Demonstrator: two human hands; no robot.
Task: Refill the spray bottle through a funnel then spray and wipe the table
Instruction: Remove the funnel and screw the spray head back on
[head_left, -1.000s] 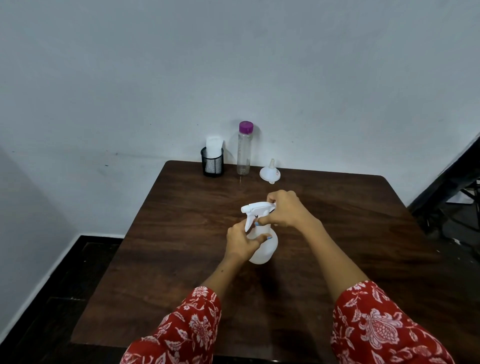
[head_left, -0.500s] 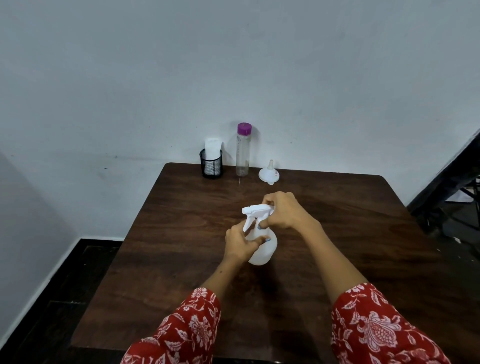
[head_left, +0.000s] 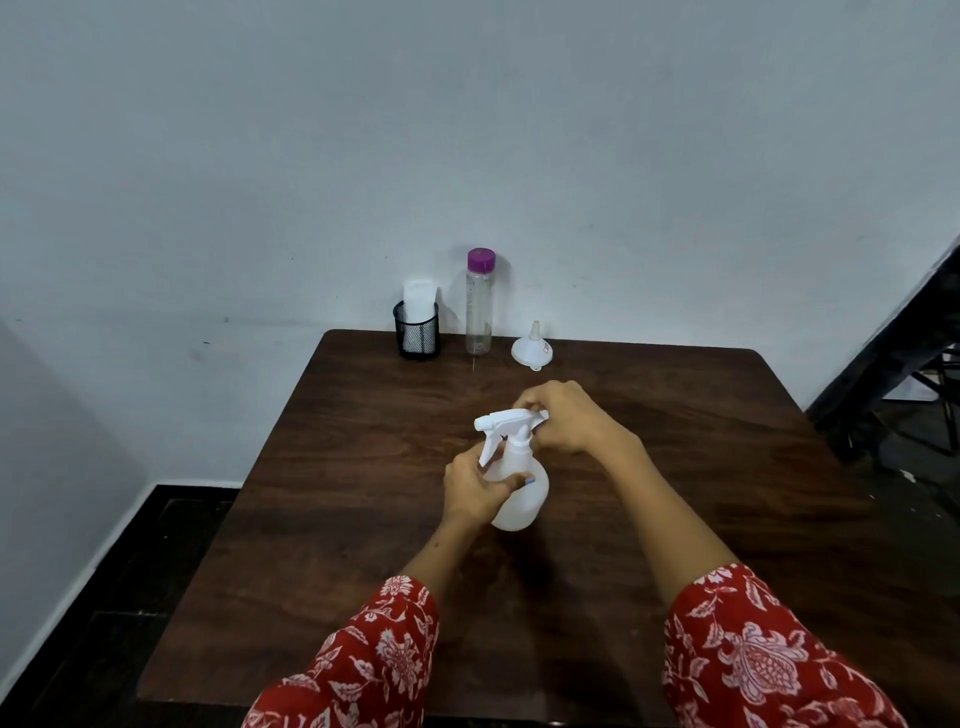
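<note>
A white spray bottle (head_left: 522, 496) stands upright in the middle of the dark wooden table (head_left: 332, 519). My left hand (head_left: 472, 486) grips its round body from the left. My right hand (head_left: 563, 415) holds the rear of the white trigger head (head_left: 506, 421), whose nozzle points left. At the table's far edge stand a clear bottle with a purple cap (head_left: 479, 304) and a white funnel (head_left: 532, 348), which rests mouth down. White tissue (head_left: 418, 299) sticks out of a black mesh cup (head_left: 416, 336) left of the bottle.
A pale wall runs behind the table's far edge. Dark floor lies to the left, and a black slanted frame (head_left: 893, 358) stands at the right beyond the table corner.
My right hand has shifted a little on the trigger head, so that more of the white head shows. My left hand has stayed on the bottle's body.
</note>
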